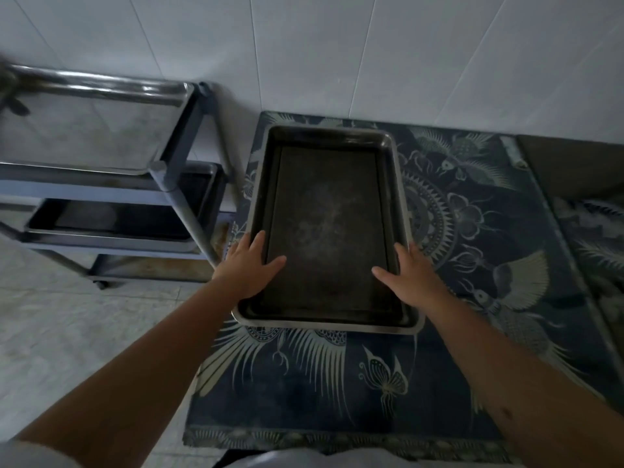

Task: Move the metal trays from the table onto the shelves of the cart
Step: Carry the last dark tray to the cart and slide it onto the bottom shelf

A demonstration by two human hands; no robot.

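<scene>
Leftward, the cart (111,184) already carries trays; the metal tray (326,228) lies on the patterned surface (472,349), long axis running away from the person, left hand (250,265) and right hand (410,275) gripping its long rims.

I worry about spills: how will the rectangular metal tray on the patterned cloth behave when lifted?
The rectangular metal tray probably stays stiff, given its formed rim. With the left hand and right hand near one end, it may tip forward. It looks empty, so likely light.
</scene>
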